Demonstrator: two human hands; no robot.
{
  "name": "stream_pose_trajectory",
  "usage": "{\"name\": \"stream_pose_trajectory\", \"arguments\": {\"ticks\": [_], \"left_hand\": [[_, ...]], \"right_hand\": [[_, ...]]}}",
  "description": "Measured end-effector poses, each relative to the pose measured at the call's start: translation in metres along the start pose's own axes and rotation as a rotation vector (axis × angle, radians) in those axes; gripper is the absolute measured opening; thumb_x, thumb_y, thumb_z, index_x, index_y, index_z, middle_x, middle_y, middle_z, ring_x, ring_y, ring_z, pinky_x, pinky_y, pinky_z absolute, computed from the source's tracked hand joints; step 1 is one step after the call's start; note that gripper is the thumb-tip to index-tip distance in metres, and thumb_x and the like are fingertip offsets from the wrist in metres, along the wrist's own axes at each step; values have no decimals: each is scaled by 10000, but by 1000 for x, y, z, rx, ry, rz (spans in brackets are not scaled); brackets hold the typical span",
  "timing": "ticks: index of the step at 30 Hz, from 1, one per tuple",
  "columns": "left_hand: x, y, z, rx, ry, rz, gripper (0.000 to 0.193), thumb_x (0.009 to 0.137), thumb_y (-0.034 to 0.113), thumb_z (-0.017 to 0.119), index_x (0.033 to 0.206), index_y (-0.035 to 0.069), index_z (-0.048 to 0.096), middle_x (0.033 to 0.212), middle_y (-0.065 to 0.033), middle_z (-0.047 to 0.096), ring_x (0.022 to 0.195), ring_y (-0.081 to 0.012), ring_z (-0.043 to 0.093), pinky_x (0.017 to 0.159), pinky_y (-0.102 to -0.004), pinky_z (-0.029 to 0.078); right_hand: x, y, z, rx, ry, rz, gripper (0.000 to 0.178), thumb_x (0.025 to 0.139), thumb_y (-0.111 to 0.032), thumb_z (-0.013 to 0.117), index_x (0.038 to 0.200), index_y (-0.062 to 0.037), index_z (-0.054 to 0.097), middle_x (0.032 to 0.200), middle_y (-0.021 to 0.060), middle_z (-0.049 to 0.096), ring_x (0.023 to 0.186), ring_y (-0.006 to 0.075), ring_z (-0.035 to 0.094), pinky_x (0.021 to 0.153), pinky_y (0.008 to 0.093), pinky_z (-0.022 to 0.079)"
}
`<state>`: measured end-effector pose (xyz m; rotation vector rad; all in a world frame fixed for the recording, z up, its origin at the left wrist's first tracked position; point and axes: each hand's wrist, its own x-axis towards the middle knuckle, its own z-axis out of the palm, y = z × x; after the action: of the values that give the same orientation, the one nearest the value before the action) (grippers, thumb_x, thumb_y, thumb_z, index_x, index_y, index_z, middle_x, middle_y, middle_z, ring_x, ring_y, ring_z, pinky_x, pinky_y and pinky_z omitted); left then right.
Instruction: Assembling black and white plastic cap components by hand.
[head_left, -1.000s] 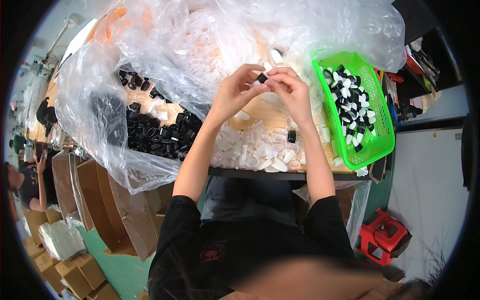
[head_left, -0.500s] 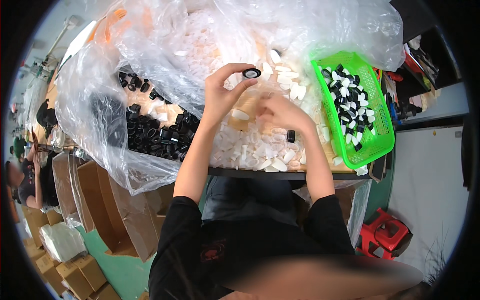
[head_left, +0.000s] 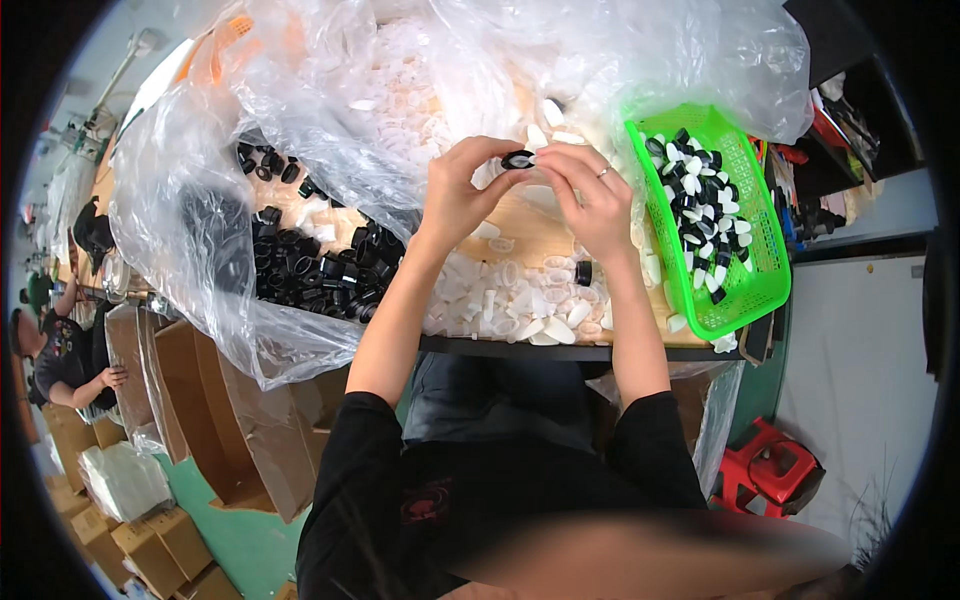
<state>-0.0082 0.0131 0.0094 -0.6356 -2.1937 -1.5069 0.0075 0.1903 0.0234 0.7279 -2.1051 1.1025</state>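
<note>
Over the middle of the worktable, my left hand [head_left: 455, 200] pinches a small black oval ring-shaped part [head_left: 517, 159] between thumb and fingers. Pale material shows inside its opening. My right hand [head_left: 594, 205], with a ring on one finger, is closed in a pinch at the part's right edge; its fingertips hide whatever they hold. Below the hands lies a pile of white and translucent oval pieces [head_left: 510, 300]. A single black part [head_left: 583, 272] sits among them, near my right wrist. Black ring-shaped parts [head_left: 320, 275] are heaped left of my left forearm.
A green basket [head_left: 745, 290] of black-and-white assembled pieces stands at the right. Clear plastic sheeting [head_left: 165, 190] drapes the table's left and far sides. Open cardboard boxes [head_left: 205, 420] stand below left, a red stool [head_left: 765, 465] below right. Another person [head_left: 75, 355] is at far left.
My right hand has risen from above the white pieces to meet the black part in my left hand. That part has tilted. The person at far left has shifted.
</note>
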Motion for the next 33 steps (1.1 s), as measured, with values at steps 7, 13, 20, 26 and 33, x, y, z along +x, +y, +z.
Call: {"name": "stream_pose_trajectory", "arguments": {"ticks": [7,13,20,26,33], "left_hand": [[-2,0,1,14,-9,23,283,734,55,802,999,38,703,912,-76,711,841,-173,673,764,-282,525],[-1,3,2,-7,7,61,279,733,43,799,995,38,702,915,-76,710,834,-171,677,750,-279,529],[-1,3,2,22,15,112,283,734,27,794,1000,41,699,908,-74,701,812,-192,678,733,-288,526],[1,-3,0,80,76,51,282,751,48,791,1014,34,692,919,-85,709,825,-205,674,797,-307,516],[3,-12,-2,7,146,-125,278,767,68,782,1021,25,678,934,-106,721,845,-208,681,803,-304,519]], "right_hand": [[2,-1,1,-41,1,-115,184,733,90,689,883,-16,691,917,68,668,835,242,643,703,324,525],[3,-2,3,-47,-41,-73,187,744,77,689,897,-29,697,964,69,651,894,243,622,740,339,518],[0,4,1,-19,-126,-14,188,795,60,641,951,-26,702,1072,84,623,920,226,610,749,307,508],[8,18,-36,300,-182,352,156,892,-3,598,1018,-36,684,1068,65,648,888,121,602,753,265,484],[-9,46,-41,-162,-615,432,58,844,-45,638,890,-21,663,783,57,678,699,98,611,608,261,465]]}}
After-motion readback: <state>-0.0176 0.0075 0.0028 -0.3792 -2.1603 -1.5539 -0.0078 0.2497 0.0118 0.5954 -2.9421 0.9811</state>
